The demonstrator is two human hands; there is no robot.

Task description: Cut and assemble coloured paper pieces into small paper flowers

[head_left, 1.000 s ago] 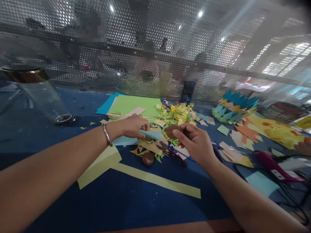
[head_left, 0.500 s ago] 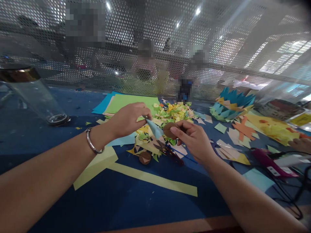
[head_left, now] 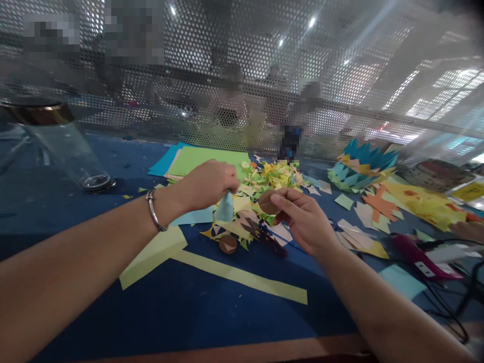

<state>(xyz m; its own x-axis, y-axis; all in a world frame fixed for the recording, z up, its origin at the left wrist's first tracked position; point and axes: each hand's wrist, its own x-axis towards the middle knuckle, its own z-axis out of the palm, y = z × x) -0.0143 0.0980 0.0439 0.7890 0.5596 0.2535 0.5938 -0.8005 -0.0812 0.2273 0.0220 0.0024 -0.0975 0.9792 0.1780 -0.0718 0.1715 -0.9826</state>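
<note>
My left hand (head_left: 217,182), with a bracelet at its wrist, pinches a small light blue paper piece (head_left: 225,207) that hangs down from the fingertips. Between thumb and fingers, my right hand (head_left: 298,212) grips a brown disc (head_left: 268,201). Another brown disc (head_left: 228,244) lies on the blue table with a paper scrap on top. Scissors (head_left: 264,234) rest among the scraps below my right hand. Behind both hands spreads a heap of cut yellow, green and pink paper scraps (head_left: 278,175). A pale yellow strip (head_left: 245,277) lies nearer to me.
Coloured paper sheets (head_left: 212,156) are stacked at the back. At left stands a clear bottle (head_left: 70,146). On the right are a blue paper crown (head_left: 365,161), a purple power strip (head_left: 419,259) with cables, and another person's hand (head_left: 469,231). A perforated metal screen (head_left: 257,50) borders the table.
My left hand has turned, and the blue paper piece has swung from slanting toward the right-hand disc to hanging down, farther from it. My right hand still grips its disc.
</note>
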